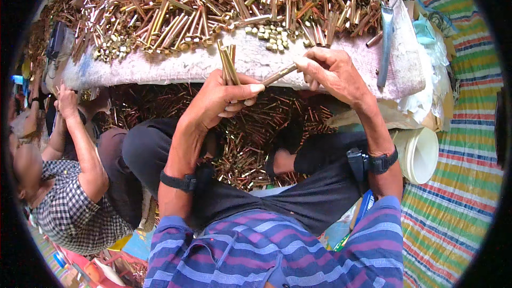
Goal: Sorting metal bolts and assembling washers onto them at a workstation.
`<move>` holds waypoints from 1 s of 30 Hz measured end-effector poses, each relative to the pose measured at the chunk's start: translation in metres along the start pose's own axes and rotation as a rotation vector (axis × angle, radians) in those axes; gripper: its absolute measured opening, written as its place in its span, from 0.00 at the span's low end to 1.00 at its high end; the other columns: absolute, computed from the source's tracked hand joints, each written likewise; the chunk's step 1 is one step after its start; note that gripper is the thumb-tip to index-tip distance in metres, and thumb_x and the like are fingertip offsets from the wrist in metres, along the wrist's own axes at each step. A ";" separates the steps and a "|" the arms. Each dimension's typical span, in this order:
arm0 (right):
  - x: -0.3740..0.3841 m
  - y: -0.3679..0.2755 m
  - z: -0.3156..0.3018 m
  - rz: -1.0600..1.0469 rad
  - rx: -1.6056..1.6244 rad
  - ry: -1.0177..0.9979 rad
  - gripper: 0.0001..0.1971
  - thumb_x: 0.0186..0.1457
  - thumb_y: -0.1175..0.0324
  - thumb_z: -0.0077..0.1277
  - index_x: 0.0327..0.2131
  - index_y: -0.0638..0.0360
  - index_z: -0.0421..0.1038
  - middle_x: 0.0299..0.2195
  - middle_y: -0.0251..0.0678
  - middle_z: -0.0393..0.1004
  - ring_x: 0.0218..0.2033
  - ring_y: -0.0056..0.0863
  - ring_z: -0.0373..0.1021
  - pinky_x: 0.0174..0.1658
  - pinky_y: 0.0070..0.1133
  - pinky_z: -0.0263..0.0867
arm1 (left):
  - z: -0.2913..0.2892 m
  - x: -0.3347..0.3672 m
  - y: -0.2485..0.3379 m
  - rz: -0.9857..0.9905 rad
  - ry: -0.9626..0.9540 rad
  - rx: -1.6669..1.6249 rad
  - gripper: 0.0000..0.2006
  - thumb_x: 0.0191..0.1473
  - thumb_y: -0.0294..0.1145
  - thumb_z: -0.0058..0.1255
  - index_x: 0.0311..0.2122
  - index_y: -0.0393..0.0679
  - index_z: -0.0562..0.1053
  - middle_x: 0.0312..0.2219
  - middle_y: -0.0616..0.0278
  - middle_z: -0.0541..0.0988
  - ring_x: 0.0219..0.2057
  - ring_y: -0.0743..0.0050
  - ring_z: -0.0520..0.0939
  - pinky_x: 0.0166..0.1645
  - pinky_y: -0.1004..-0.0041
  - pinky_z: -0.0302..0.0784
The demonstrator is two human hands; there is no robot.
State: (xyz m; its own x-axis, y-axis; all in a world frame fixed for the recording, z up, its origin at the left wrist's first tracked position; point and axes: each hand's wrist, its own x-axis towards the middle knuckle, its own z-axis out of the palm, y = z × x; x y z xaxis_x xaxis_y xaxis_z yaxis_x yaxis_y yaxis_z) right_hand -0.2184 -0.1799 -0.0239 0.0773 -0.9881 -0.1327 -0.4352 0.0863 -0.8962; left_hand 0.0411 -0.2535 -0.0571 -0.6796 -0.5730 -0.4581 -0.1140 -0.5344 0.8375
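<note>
My left hand (226,98) is closed round a few slim gold-coloured metal tubes (228,65) that stick up out of the fist. Its thumb and fingertips also pinch the near end of one more slim metal tube (279,76). That tube slants up to my right hand (336,74), whose thumb and forefinger are closed on its far end. Both hands are raised at the front edge of a cloth-covered table (181,66). Just beyond them lies a cluster of small pale-gold caps (274,38).
A large heap of similar tubes (181,10) covers the table's back. More loose tubes (245,149) lie below, around my feet. A blue-handled tool (385,42) rests at the right, above a white bucket (418,154). Another person in a checked shirt (80,208) sits at my left.
</note>
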 end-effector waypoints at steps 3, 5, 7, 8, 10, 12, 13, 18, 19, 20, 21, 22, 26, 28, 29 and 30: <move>0.002 -0.003 0.005 -0.121 0.032 0.107 0.16 0.64 0.59 0.49 0.27 0.63 0.71 0.16 0.24 0.66 0.17 0.13 0.63 0.21 0.17 0.60 | -0.001 0.000 -0.001 -0.011 0.001 -0.022 0.11 0.51 0.29 0.62 0.38 0.34 0.77 0.20 0.63 0.75 0.11 0.91 0.62 0.12 0.86 0.48; -0.002 -0.008 -0.002 -0.002 0.030 -0.026 0.14 0.64 0.63 0.49 0.28 0.63 0.73 0.17 0.26 0.69 0.17 0.11 0.65 0.21 0.16 0.61 | 0.001 0.000 -0.001 -0.026 -0.021 -0.027 0.10 0.52 0.29 0.61 0.38 0.35 0.78 0.20 0.64 0.75 0.11 0.91 0.62 0.12 0.86 0.48; -0.001 0.000 -0.002 0.016 0.002 -0.019 0.14 0.64 0.63 0.49 0.29 0.63 0.73 0.16 0.25 0.69 0.18 0.11 0.65 0.21 0.16 0.61 | 0.000 0.001 -0.002 -0.028 -0.026 -0.011 0.10 0.52 0.29 0.61 0.38 0.35 0.78 0.20 0.64 0.75 0.11 0.91 0.62 0.12 0.86 0.49; -0.001 0.000 -0.002 0.018 0.012 -0.018 0.14 0.65 0.64 0.49 0.29 0.63 0.73 0.16 0.25 0.69 0.18 0.11 0.66 0.21 0.16 0.61 | 0.000 0.001 -0.002 -0.032 -0.030 -0.013 0.10 0.52 0.29 0.61 0.38 0.35 0.78 0.20 0.65 0.75 0.11 0.91 0.62 0.12 0.86 0.49; 0.000 -0.004 0.003 -0.022 0.018 0.049 0.13 0.64 0.65 0.48 0.30 0.63 0.73 0.17 0.25 0.68 0.19 0.11 0.66 0.22 0.15 0.62 | 0.000 0.002 -0.003 -0.026 -0.011 -0.001 0.11 0.51 0.30 0.62 0.38 0.36 0.78 0.20 0.66 0.75 0.12 0.91 0.63 0.13 0.86 0.49; 0.002 -0.005 0.004 -0.031 0.032 0.020 0.12 0.64 0.65 0.48 0.30 0.63 0.73 0.17 0.25 0.68 0.19 0.11 0.66 0.23 0.15 0.62 | -0.002 0.000 -0.003 -0.021 -0.020 -0.011 0.11 0.51 0.30 0.62 0.38 0.36 0.78 0.20 0.66 0.75 0.12 0.91 0.63 0.13 0.86 0.49; 0.002 -0.003 0.004 -0.034 0.053 -0.006 0.12 0.64 0.65 0.48 0.30 0.63 0.72 0.17 0.24 0.69 0.19 0.11 0.66 0.23 0.15 0.62 | -0.002 0.000 -0.002 -0.025 -0.030 -0.019 0.11 0.51 0.30 0.62 0.38 0.35 0.78 0.20 0.66 0.75 0.12 0.91 0.63 0.13 0.86 0.49; 0.001 0.004 -0.002 0.058 0.086 -0.111 0.19 0.66 0.63 0.46 0.21 0.60 0.70 0.11 0.26 0.65 0.10 0.14 0.60 0.17 0.16 0.57 | -0.004 -0.001 -0.005 -0.031 -0.035 -0.005 0.11 0.51 0.30 0.62 0.37 0.35 0.79 0.19 0.67 0.75 0.12 0.91 0.63 0.14 0.85 0.48; 0.002 0.001 -0.001 0.055 0.085 -0.114 0.19 0.66 0.63 0.46 0.21 0.60 0.70 0.11 0.26 0.65 0.10 0.14 0.60 0.17 0.16 0.57 | -0.003 -0.001 -0.004 -0.028 -0.031 -0.006 0.11 0.51 0.30 0.62 0.37 0.35 0.79 0.19 0.67 0.75 0.12 0.91 0.63 0.14 0.85 0.48; 0.002 -0.005 0.001 0.035 0.103 -0.063 0.19 0.66 0.63 0.46 0.21 0.60 0.70 0.12 0.26 0.66 0.11 0.14 0.61 0.17 0.15 0.57 | -0.001 -0.001 -0.003 -0.023 -0.035 -0.014 0.11 0.51 0.30 0.62 0.37 0.35 0.79 0.18 0.67 0.75 0.12 0.91 0.62 0.14 0.85 0.48; 0.002 -0.009 0.002 0.015 0.121 -0.012 0.19 0.66 0.63 0.46 0.21 0.60 0.70 0.12 0.26 0.67 0.11 0.13 0.62 0.17 0.15 0.57 | 0.000 -0.001 -0.002 -0.017 -0.039 -0.021 0.11 0.51 0.31 0.62 0.37 0.35 0.79 0.18 0.67 0.74 0.11 0.90 0.62 0.14 0.84 0.48; 0.002 -0.006 0.004 0.012 0.120 -0.013 0.19 0.66 0.63 0.46 0.21 0.60 0.70 0.12 0.26 0.67 0.11 0.13 0.62 0.17 0.15 0.57 | -0.001 -0.001 -0.002 -0.015 -0.037 -0.021 0.11 0.51 0.31 0.62 0.37 0.35 0.79 0.18 0.67 0.74 0.11 0.90 0.62 0.14 0.84 0.48; 0.003 0.001 0.007 -0.054 0.070 0.010 0.18 0.65 0.64 0.47 0.22 0.61 0.70 0.15 0.28 0.69 0.12 0.13 0.64 0.17 0.15 0.57 | -0.002 -0.002 -0.001 -0.021 -0.051 0.005 0.11 0.51 0.32 0.62 0.37 0.36 0.79 0.18 0.68 0.74 0.12 0.91 0.62 0.14 0.84 0.49; 0.001 -0.005 0.008 0.062 0.169 -0.024 0.20 0.65 0.64 0.46 0.19 0.61 0.68 0.13 0.28 0.68 0.11 0.13 0.62 0.15 0.15 0.55 | -0.003 -0.003 -0.002 -0.025 -0.066 0.025 0.11 0.52 0.32 0.62 0.37 0.36 0.79 0.19 0.68 0.74 0.12 0.91 0.63 0.14 0.84 0.49; 0.001 -0.003 0.005 0.064 0.164 -0.017 0.20 0.65 0.64 0.46 0.19 0.61 0.68 0.13 0.28 0.68 0.11 0.13 0.62 0.15 0.15 0.55 | -0.004 -0.004 -0.002 -0.038 -0.054 0.055 0.12 0.52 0.32 0.61 0.39 0.35 0.78 0.19 0.68 0.75 0.13 0.91 0.63 0.15 0.84 0.49; 0.002 0.001 0.003 0.095 0.161 -0.068 0.21 0.65 0.65 0.45 0.16 0.61 0.67 0.11 0.27 0.66 0.10 0.13 0.60 0.14 0.15 0.53 | -0.004 -0.003 -0.003 -0.051 -0.043 0.086 0.13 0.53 0.32 0.61 0.41 0.35 0.78 0.20 0.68 0.75 0.13 0.91 0.64 0.15 0.84 0.50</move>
State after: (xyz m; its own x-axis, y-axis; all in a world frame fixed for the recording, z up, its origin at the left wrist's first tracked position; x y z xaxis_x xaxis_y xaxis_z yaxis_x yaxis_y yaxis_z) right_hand -0.2156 -0.1812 -0.0263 0.1053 -0.9643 -0.2431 -0.2944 0.2033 -0.9338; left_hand 0.0466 -0.2527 -0.0589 -0.7013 -0.5182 -0.4895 -0.2098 -0.5062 0.8365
